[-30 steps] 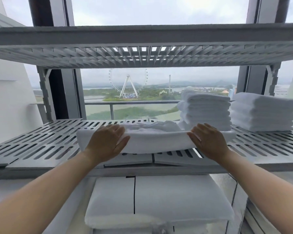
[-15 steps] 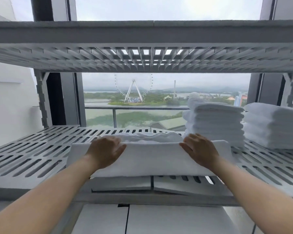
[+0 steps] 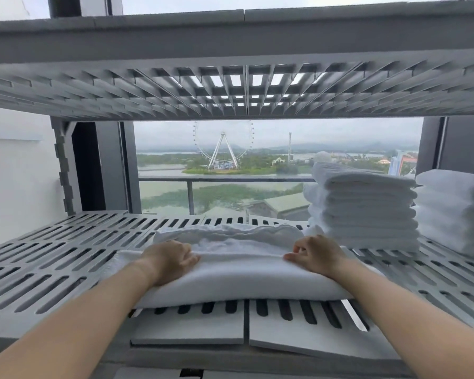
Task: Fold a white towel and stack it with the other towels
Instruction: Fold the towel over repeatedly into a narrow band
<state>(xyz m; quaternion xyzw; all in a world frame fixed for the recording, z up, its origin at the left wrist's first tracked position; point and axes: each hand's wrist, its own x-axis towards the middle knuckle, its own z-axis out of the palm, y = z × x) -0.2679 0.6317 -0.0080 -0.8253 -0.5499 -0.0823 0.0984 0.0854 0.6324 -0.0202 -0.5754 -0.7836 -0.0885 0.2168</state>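
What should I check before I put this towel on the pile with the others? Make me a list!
1. Left hand grips the white towel: ok.
2. Right hand pinches its folded edge: ok.
3. Towel folded flat: not ok, the far layer is rumpled.
4. Towel lies wholly on the shelf: ok.
5. Room above the nearer towel stack, under the upper shelf: ok.

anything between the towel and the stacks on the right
Nothing visible. The towel, held by the left hand and right hand, lies on the shelf right beside the nearer stack.
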